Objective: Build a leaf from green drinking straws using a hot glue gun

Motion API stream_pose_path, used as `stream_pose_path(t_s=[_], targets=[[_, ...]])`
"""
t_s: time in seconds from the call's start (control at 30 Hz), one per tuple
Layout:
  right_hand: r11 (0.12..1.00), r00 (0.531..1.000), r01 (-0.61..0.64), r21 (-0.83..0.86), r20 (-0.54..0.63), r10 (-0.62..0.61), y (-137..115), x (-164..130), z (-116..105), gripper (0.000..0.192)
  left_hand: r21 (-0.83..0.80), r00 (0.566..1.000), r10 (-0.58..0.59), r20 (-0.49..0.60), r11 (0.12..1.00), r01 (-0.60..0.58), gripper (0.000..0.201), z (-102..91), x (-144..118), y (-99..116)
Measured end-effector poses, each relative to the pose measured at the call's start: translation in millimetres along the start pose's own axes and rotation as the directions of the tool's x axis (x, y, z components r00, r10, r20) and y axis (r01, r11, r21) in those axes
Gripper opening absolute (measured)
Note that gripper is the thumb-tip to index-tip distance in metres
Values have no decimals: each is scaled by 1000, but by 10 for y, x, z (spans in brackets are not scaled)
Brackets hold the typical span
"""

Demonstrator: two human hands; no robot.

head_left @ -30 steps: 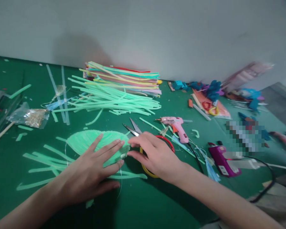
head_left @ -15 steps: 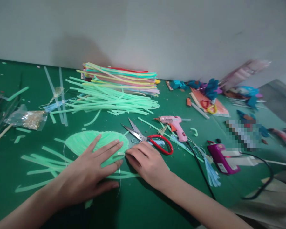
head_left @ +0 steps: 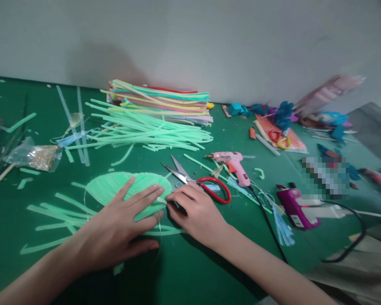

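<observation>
A light-green leaf shape made of pipe cleaners lies on the table before me. My left hand rests flat across it, fingers spread, pressing it down. At its right edge my right hand pinches a pale pipe cleaner end between thumb and fingers; the grip is partly hidden. Loose green pipe cleaners stick out to the left from under my left hand and forearm. A thin wire curves down by my left fingertips. Scissors with red handles lie spread just beyond my right hand.
Behind lie a heap of green pipe cleaners and a multicoloured bundle. To the right are a pink glue gun with its black cord, a blue tassel and a purple power strip. A plastic bag lies left.
My right fingers have shifted slightly, and the pale pipe cleaner end now tilts down toward them. The left hand stays flat on the leaf shape. The view has moved a little.
</observation>
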State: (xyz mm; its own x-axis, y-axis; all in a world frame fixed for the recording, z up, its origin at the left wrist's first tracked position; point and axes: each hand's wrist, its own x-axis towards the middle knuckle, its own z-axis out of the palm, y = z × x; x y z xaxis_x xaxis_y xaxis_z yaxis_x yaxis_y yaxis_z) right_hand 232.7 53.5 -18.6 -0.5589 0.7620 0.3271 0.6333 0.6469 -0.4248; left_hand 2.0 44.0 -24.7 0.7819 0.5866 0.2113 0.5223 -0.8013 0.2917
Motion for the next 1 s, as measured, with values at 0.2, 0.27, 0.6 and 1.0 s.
stream_pose_path(t_s=[0.2,0.27,0.6,1.0], targets=[[1000,999,-30,8,43,29,-3,14,-27,15,5,1000,-12,16,1000,12,35,9,2,5],[999,998,-43,12,49,42,-5,19,-31,14,2,1000,-4,15,1000,4,35,13,1,7],[993,995,-80,82,61,75,-11,14,-82,14,21,1000,22,-19,1000,-22,35,-22,-8,-29],[864,887,-431,260,-50,458,-24,-33,-225,21,205,947,-316,-62,924,322,22,-228,180,316]])
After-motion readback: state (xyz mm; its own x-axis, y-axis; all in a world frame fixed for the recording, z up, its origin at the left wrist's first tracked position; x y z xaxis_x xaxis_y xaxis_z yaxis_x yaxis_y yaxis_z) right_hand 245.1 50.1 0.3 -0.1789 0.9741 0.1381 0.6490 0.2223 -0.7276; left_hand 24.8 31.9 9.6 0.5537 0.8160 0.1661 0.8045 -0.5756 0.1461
